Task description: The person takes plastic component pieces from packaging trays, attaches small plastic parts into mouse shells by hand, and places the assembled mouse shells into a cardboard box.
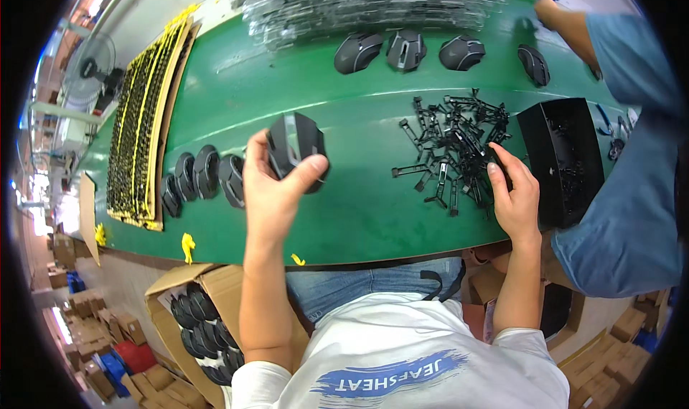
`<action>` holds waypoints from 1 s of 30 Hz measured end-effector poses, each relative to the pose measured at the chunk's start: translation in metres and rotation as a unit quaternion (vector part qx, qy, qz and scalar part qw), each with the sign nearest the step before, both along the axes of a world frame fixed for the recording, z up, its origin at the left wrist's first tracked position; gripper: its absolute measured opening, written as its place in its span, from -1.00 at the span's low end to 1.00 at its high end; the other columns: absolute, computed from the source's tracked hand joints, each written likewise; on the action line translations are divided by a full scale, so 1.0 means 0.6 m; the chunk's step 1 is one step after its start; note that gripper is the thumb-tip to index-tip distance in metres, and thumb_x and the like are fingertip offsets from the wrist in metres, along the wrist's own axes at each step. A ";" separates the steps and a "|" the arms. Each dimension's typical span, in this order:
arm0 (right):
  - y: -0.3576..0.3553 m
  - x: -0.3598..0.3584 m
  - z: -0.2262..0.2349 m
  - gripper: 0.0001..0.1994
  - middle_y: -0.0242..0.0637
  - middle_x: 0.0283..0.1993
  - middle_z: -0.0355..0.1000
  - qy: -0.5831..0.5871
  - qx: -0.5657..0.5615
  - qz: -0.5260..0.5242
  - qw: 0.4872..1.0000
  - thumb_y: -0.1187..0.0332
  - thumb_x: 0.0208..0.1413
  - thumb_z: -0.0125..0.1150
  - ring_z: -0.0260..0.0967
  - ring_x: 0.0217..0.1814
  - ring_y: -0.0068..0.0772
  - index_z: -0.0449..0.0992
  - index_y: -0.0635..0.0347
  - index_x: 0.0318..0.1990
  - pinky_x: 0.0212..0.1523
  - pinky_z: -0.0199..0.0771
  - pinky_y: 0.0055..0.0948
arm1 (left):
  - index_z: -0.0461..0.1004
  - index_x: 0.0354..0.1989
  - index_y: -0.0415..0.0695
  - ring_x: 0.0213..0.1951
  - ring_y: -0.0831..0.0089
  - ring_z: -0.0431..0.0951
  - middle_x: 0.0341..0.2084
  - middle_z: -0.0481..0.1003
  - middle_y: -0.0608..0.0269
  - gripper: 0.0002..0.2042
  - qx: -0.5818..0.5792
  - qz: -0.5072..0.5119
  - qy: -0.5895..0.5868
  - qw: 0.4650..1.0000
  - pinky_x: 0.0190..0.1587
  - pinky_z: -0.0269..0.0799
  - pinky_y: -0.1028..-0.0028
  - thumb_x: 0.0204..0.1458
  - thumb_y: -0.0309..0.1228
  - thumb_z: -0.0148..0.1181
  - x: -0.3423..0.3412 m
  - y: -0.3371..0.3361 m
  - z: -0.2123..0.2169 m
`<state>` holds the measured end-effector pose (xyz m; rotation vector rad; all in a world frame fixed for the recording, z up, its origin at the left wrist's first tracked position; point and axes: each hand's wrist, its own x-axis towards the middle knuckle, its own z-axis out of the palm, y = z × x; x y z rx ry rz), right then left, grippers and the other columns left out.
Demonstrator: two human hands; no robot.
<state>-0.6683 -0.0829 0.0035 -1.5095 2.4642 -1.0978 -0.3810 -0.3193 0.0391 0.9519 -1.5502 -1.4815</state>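
Observation:
My left hand point(276, 175) is closed round a black computer mouse point(307, 140), raised above the green table. A pale lengthwise strip shows in the middle of its top. My right hand point(515, 190) is at the right edge of a heap of small black plastic parts point(459, 140). Its thumb and forefinger are bent toward each other round a small black plastic part, mostly hidden among the others. To the left of my left hand, several black mice point(207, 172) stand in a row on the table.
Clear plastic trays point(373, 10) are stacked at the back, with more mice point(406, 50) before them. A black bin point(545, 143) stands right of the heap, beside another person's blue-clothed arm point(624, 57). Yellow-edged racks point(147, 122) lie left. A carton point(230, 287) of mice sits below the table.

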 end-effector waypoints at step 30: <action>-0.092 0.225 0.026 -0.56 -0.38 -0.21 0.66 0.084 -0.252 0.231 0.936 0.62 -0.22 0.54 0.59 -0.33 -0.42 0.68 0.13 -0.08 -0.29 0.52 -0.42 | 0.32 -0.01 -0.13 -0.25 0.69 0.28 -0.24 0.33 0.43 -0.73 0.142 -0.066 0.166 0.974 -0.18 0.27 0.60 0.44 -0.19 0.16 0.033 0.203 -0.077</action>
